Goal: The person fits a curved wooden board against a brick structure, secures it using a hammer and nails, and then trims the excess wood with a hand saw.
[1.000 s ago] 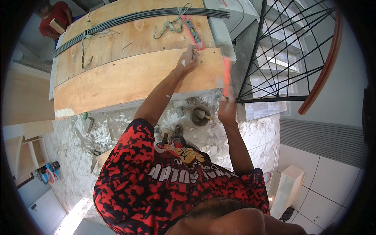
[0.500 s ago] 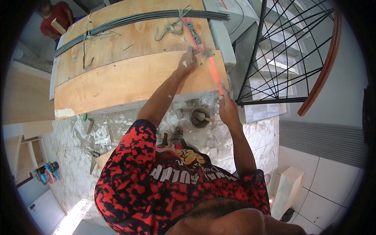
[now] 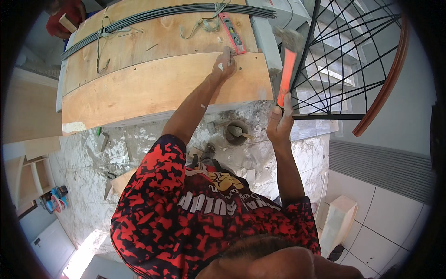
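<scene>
My right hand (image 3: 280,123) grips a hammer (image 3: 287,72) by its orange handle. The grey hammer head, smeared by motion, is up in the air beside the black railing, right of the wooden board (image 3: 162,81). On that board, near its far right corner, rests my left hand (image 3: 224,66) with fingers drawn together. Whatever is between those fingertips is too small to make out. Just beyond them lies a red spirit level (image 3: 232,33) on the farther plywood sheet (image 3: 162,35).
A tied bundle of grey rods (image 3: 158,18) crosses the plywood. To the right stands a black metal railing (image 3: 344,65) with a wooden handrail. A bucket (image 3: 236,132) with a trowel sits on the stained floor below the board. A person in red (image 3: 65,18) is at the far left.
The hammer has swung up and to the right, away from my left hand and the board. My left hand stays at nearly the same spot on the board.
</scene>
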`<state>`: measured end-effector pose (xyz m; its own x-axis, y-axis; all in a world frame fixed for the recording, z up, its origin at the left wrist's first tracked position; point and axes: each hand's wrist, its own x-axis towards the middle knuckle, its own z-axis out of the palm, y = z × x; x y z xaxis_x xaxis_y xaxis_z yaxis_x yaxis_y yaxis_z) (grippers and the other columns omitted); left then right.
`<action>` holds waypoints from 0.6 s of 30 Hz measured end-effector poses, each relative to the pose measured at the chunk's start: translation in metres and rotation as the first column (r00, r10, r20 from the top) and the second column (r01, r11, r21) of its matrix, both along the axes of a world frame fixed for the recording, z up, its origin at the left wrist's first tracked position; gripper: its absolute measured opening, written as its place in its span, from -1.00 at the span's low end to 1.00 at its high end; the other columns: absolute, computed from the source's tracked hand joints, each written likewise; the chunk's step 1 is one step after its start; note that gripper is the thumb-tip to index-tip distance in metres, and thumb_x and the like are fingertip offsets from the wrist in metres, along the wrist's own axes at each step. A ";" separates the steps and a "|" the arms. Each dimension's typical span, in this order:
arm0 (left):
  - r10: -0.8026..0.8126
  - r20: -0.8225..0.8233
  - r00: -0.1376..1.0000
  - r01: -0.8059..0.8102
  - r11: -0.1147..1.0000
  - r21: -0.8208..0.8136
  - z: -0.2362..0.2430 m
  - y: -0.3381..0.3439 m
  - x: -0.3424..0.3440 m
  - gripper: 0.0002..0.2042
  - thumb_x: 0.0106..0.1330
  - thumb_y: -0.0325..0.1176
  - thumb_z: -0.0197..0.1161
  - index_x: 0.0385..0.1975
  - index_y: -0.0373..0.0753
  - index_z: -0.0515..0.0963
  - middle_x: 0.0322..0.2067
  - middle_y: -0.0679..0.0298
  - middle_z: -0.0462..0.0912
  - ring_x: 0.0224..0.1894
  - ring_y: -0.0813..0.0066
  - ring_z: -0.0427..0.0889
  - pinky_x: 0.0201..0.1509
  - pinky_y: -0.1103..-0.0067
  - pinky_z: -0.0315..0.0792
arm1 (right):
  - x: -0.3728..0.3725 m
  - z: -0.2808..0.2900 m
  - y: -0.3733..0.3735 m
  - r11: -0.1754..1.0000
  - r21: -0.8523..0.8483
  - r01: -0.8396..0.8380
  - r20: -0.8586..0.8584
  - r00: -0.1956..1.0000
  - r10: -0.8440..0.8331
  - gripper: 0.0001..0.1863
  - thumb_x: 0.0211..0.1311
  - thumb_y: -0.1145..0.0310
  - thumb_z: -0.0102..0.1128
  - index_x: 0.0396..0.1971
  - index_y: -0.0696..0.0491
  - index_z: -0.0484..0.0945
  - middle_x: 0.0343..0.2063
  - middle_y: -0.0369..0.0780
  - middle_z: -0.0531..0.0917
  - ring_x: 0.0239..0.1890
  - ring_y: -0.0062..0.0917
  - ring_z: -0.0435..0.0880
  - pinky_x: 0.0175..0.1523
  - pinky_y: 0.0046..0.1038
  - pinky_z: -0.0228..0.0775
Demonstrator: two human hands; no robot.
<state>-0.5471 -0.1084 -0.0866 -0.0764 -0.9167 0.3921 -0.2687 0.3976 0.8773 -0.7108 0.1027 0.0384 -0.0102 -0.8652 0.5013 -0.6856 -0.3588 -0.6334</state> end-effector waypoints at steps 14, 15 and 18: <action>-0.006 -0.019 1.000 0.006 1.000 0.015 0.005 0.001 0.000 -0.81 0.26 -0.49 -0.04 -0.15 -0.34 0.31 -0.35 -0.15 0.58 -0.26 -0.07 0.62 -0.20 0.25 0.44 | -0.015 0.001 -0.001 0.862 0.502 0.068 -0.265 0.961 0.079 -0.50 0.40 0.37 -0.13 0.31 0.05 0.13 -0.05 0.22 0.51 -0.01 0.03 0.54 0.00 -0.18 0.43; -0.012 -0.007 1.000 0.012 0.999 0.042 0.008 0.003 -0.001 -0.81 0.26 -0.50 -0.04 -0.15 -0.34 0.31 -0.36 -0.14 0.58 -0.27 -0.07 0.62 -0.20 0.26 0.44 | -0.017 -0.004 0.001 0.678 0.725 0.118 -0.286 0.948 0.141 -0.50 0.40 0.38 -0.13 0.31 0.06 0.14 -0.01 0.22 0.48 0.02 0.03 0.53 0.03 -0.18 0.42; 0.029 -0.020 0.999 -0.031 0.993 -0.112 -0.003 0.005 -0.004 -0.82 0.27 -0.48 -0.05 -0.15 -0.33 0.31 -0.41 -0.10 0.56 -0.33 -0.03 0.60 -0.24 0.27 0.43 | -0.013 -0.021 0.013 0.886 0.463 0.027 -0.135 0.990 0.041 -0.51 0.42 0.31 -0.19 0.32 0.00 0.15 0.06 0.10 0.47 0.05 0.02 0.50 0.07 -0.16 0.36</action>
